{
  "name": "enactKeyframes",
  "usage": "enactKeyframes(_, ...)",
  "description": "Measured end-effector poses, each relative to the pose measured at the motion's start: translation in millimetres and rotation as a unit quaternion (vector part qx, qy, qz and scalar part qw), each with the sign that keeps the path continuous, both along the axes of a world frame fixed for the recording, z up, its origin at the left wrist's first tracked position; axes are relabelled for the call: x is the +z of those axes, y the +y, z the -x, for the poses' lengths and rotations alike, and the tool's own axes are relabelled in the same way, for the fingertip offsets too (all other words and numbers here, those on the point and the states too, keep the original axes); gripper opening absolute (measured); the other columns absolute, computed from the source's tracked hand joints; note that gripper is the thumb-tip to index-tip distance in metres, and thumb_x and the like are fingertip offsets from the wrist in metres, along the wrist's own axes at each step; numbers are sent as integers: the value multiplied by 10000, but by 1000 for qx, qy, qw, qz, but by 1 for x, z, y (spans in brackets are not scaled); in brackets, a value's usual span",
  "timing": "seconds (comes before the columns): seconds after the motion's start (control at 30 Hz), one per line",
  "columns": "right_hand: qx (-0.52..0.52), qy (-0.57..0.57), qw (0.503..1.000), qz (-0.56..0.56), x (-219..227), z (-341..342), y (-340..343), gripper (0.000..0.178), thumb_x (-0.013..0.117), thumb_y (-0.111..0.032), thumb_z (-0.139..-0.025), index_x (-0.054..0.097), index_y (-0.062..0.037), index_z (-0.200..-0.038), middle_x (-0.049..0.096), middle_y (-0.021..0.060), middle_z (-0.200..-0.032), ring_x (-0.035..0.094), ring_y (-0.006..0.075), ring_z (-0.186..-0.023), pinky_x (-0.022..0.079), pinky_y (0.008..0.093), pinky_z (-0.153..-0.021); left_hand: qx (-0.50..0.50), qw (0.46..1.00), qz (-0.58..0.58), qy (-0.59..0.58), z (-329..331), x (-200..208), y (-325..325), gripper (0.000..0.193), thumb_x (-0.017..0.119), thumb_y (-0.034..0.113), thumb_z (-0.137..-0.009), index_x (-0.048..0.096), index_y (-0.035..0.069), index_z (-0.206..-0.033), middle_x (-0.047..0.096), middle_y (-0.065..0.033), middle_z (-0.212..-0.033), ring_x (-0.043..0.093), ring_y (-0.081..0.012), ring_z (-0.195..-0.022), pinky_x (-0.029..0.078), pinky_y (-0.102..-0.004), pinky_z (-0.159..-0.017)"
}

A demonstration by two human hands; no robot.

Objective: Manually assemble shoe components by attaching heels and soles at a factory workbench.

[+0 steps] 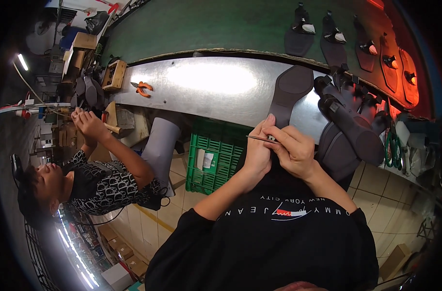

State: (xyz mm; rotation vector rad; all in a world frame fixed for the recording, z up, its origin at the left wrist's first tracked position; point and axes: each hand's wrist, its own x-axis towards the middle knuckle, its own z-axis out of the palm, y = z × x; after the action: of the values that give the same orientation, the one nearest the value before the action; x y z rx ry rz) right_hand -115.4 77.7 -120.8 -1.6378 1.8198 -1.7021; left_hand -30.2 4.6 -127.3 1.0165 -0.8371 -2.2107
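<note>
A dark sandal (293,89) lies with its broad end on the metal worktop, its narrow end running toward my hands. My left hand (258,154) is closed at that narrow end, fingertips against it. My right hand (294,149) meets it, the fingers pinched on a thin pointed metal tool (255,139) that points left across my left hand. A small shiny piece (271,137) shows between the fingers; its kind cannot be made out. The part of the sandal between my hands is mostly hidden.
Several dark sandals (347,111) are heaped on the right, near green-handled scissors (391,148). More stand on the green belt (197,26) under red light. Orange-handled pliers (142,88) lie on the metal worktop (211,92). A green crate (213,155) sits below; a co-worker (104,179) works at left.
</note>
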Motion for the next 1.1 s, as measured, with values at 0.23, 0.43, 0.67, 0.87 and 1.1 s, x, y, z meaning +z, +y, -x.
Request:
enactKeyframes(0.23, 23, -149, 977, -147, 36, 32, 21, 508, 652, -15, -789, 535, -67, -1281, 512, 76, -783, 495, 169, -588, 417, 274, -540, 55, 982, 156, -90, -6, 30, -43, 220, 546, 232, -946, 625, 28, -923, 602, -11, -788, 586, -91, -744, 476, -237, -520)
enactKeyframes(0.43, -205, -83, 971, -91, 40, 94, 64, 355, 523, 51, -835, 612, -29, -1169, 498, 87, -829, 489, 164, -674, 397, 245, -597, 188, 873, 377, -244, -88, -8, -195, 512, 461, 338, -980, 439, -53, -1309, 531, -189, -1217, 559, -231, -1082, 466, -311, -907)
enactKeyframes(0.67, -303, 34, 940, -155, 19, 137, 95, 252, 587, 32, -799, 661, -35, -1030, 535, 98, -786, 546, 247, -673, 439, 323, -602, 132, 761, 615, -158, 28, 30, -173, 390, 575, 93, -906, 498, -49, -1260, 558, -167, -1233, 540, -220, -1123, 421, -321, -946)
enactKeyframes(0.87, -324, 139, 916, -191, 6, 147, 91, 263, 663, -48, -736, 661, -80, -996, 559, 78, -817, 529, 285, -813, 430, 381, -718, -103, 717, 648, -234, 207, -8, -168, 647, 645, 384, -826, 454, 10, -1318, 567, -221, -1225, 539, -335, -1153, 415, -394, -956)
enactKeyframes(1.1, -341, 147, 906, -203, 14, 141, 100, 379, 700, -83, -702, 652, -96, -1078, 565, 61, -981, 509, 265, -945, 376, 402, -852, -180, 648, 679, -295, 271, -61, -177, 387, 615, 331, -854, 542, 130, -1176, 581, -195, -1191, 546, -377, -1100, 397, -450, -967)
